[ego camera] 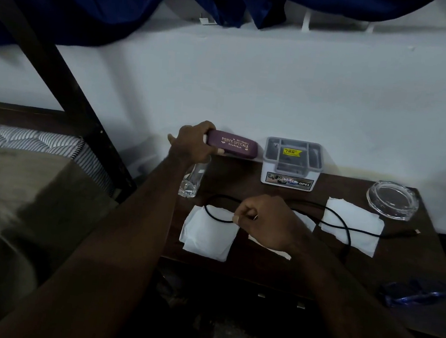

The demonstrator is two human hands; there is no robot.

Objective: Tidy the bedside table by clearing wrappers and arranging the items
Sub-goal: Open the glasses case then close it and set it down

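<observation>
Pinching the black cable [340,222] over a white wrapper [206,236] at the front of the bench [403,273], the right hand [265,223] could drag that paper off; further back the left forearm [171,180] hangs over a glass tumbler [191,182] and may topple it, the left hand [194,145] gripping a maroon case [235,144] reading PRINCE OPTICALS ROURKELA, beside a box [291,162] marked OPEL

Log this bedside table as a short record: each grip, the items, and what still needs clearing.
left grip: holds maroon spectacle case near the wall
right grip: pinches black cable
table: dark wood, beside a bed
other items: grey organiser box, glass ashtray, drinking glass
to clear: white papers under the cable; blurred blue wrapper at the right
</observation>
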